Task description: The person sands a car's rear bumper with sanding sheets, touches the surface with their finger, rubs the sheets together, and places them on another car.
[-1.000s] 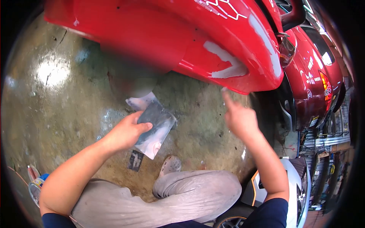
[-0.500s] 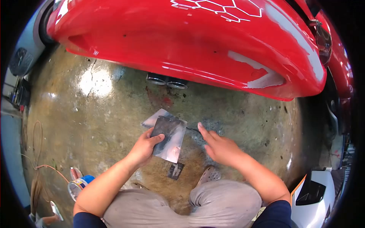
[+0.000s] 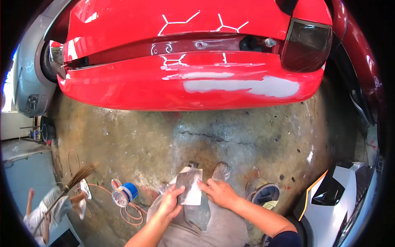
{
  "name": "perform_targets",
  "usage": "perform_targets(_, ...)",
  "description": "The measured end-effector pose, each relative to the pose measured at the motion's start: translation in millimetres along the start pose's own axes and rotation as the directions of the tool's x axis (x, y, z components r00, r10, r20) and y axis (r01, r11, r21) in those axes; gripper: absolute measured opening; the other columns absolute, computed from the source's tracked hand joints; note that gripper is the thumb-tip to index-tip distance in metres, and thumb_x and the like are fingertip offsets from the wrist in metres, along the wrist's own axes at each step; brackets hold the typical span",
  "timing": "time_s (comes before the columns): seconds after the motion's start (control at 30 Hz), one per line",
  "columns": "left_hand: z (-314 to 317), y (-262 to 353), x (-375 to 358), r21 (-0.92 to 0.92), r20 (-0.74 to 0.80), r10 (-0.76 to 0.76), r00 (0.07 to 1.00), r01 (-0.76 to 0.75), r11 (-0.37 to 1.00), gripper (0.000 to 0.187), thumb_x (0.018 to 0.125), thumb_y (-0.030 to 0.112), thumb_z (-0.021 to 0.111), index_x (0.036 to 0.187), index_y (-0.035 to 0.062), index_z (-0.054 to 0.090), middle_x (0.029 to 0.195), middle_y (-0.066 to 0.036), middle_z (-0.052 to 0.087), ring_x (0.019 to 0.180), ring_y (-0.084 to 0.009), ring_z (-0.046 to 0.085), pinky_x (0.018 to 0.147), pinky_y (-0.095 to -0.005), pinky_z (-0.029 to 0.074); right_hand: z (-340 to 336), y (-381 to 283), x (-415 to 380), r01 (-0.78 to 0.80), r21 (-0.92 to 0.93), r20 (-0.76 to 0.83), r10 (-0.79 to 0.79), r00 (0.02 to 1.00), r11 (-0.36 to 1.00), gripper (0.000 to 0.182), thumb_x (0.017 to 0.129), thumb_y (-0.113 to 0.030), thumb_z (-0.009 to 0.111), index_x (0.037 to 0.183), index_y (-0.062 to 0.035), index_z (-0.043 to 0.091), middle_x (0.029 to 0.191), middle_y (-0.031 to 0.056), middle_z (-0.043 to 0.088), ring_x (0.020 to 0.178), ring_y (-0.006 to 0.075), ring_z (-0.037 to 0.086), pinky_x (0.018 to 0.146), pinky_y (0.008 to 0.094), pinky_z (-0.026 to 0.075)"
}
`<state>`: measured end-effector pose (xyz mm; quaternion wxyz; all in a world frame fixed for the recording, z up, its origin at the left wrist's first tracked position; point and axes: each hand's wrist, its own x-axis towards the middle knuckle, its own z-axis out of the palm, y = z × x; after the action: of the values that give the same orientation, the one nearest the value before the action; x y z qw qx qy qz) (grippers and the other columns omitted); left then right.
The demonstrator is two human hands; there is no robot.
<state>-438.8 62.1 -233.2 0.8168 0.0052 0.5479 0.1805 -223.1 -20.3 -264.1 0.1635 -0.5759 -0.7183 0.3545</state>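
1. Left hand (image 3: 169, 203): one; grip closed on a flat sheet, thumb laid on the upper face.
2. Flat sheet (image 3: 190, 190): one, four-cornered; dark grey over part of the face, pale toward the right and lower edges; held up off the floor, above the person's lap, between the two hands.
3. Right hand (image 3: 222, 193): one; fingertips at the sheet's right edge; cannot tell whether its grip pinches anything.
4. Floor (image 3: 135, 138): concrete, stained, with a crack running across the middle.
5. Red car (image 3: 123, 90): one, along the floor's far edge; pale grey patch (image 3: 271, 86) on the bumper, dark lamp (image 3: 307, 45) above its right end.
6. Blue can (image 3: 128, 191): one, toward the floor's left edge; orange-brown hose (image 3: 133, 222) looped near it.
7. Bucket (image 3: 263, 193): one, on the floor beyond the right hand, well in from the right edge.
8. Broom (image 3: 78, 176): one, at the floor's left edge, bristles uppermost, beside another person (image 3: 55, 206) in pale shorts.
9. Silver-white car (image 3: 347, 197): partly in view, at the floor's near right corner; orange edging.
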Motion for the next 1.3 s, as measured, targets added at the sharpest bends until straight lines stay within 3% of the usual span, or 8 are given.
perform_targets(0.23,50.4,-22.8,-93.4,-0.067,-0.061,-0.134,0.989,0.13,0.989,0.041,0.095,0.006,0.06,0.134,0.0006,0.049,0.117,-0.01,0.066,0.102,-0.0208,0.068,0.09,-0.037,0.057,-76.7,-48.3,-64.1,-0.053,0.162,0.167,0.025,0.986,0.985,0.067,0.077,-0.005,0.065,0.141,-0.0214,0.051,0.103,0.008,0.058,0.071,0.0321,0.064,0.063,0.0438,0.056)
perform_targets(0.33,70.1,-25.1,-112.8,-0.079,-0.07,-0.151,0.986,0.146,0.986,0.039,0.095,0.004,0.059,0.132,-0.0023,0.049,0.119,-0.015,0.065,0.105,-0.0253,0.068,0.093,-0.04,0.057,-93.3,-53.9,-79.5,0.017,0.203,0.033,-0.025,0.999,0.979,0.067,0.081,-0.007,0.063,0.144,-0.025,0.05,0.096,0.0081,0.056,0.067,0.0303,0.064,0.062,0.0433,0.057)
perform_targets(0.43,86.7,-27.2,-125.8,-0.069,-0.09,-0.152,0.984,0.146,0.987,0.04,0.095,0.004,0.059,0.133,-0.0017,0.049,0.119,-0.014,0.065,0.103,-0.0242,0.068,0.093,-0.039,0.057,-107.9,-61.7,-92.2,-0.016,0.227,0.035,0.009,0.999,0.974,0.065,0.077,-0.006,0.065,0.138,-0.0215,0.052,0.106,0.0059,0.059,0.071,0.0309,0.065,0.063,0.0423,0.057)
perform_targets(0.73,124.8,-20.5,-147.1,0.01,-0.212,-0.138,0.968,0.143,0.99,0.039,0.095,0.001,0.057,0.133,-0.0019,0.049,0.117,-0.013,0.066,0.104,-0.0233,0.068,0.092,-0.0378,0.057,-122.2,-64.0,-122.7,-0.036,0.192,0.028,0.031,0.999,0.981,0.069,0.078,-0.006,0.066,0.141,-0.0297,0.051,0.105,0.0048,0.059,0.073,0.0296,0.065,0.066,0.0409,0.056)
perform_targets(0.83,122.9,-21.8,-145.2,-0.061,-0.173,-0.117,0.978,0.108,0.992,0.038,0.094,0.001,0.057,0.132,-0.0017,0.051,0.117,-0.013,0.067,0.102,-0.0233,0.068,0.09,-0.0382,0.058,-131.8,-59.2,-127.8,0.02,0.156,0.049,-0.028,0.998,0.988,0.069,0.078,-0.007,0.067,0.142,-0.0243,0.051,0.105,0.0062,0.059,0.078,0.0295,0.065,0.07,0.0399,0.054)
perform_targets(1.03,160.9,-35.6,-149.9,-0.04,-0.181,-0.111,0.977,0.106,0.994,0.034,0.096,0.002,0.056,0.129,-0.0026,0.053,0.116,-0.014,0.067,0.102,-0.025,0.069,0.09,-0.0391,0.058,-131.4,-67.4,-118.3,-0.255,0.124,-0.12,0.269,0.956,0.959,0.072,0.079,-0.009,0.065,0.147,-0.0035,0.043,0.106,0.01,0.059,0.081,0.0284,0.064,0.074,0.0402,0.052)
perform_targets(1.13,171.4,-46.7,-146.4,-0.06,-0.197,-0.095,0.976,0.085,0.995,0.037,0.095,0.003,0.056,0.131,-0.0019,0.052,0.12,-0.016,0.066,0.104,-0.0277,0.069,0.091,-0.0412,0.058,-119.0,-72.3,-121.4,-0.266,0.157,-0.146,0.289,0.946,0.951,0.073,0.079,-0.009,0.066,0.147,-0.0004,0.041,0.106,0.0105,0.059,0.081,0.0282,0.064,0.075,0.0398,0.052)
perform_targets(1.3,184.7,-48.6,-139.8,-0.075,-0.189,-0.119,0.975,0.107,0.991,0.038,0.095,0.005,0.056,0.132,-0.0021,0.051,0.121,-0.016,0.065,0.105,-0.0274,0.068,0.091,-0.0412,0.058,-125.6,-70.4,-138.2,-0.237,0.184,-0.169,0.268,0.948,0.954,0.075,0.079,-0.008,0.066,0.149,-0.0073,0.04,0.107,0.0099,0.058,0.081,0.0283,0.064,0.074,0.0398,0.053)
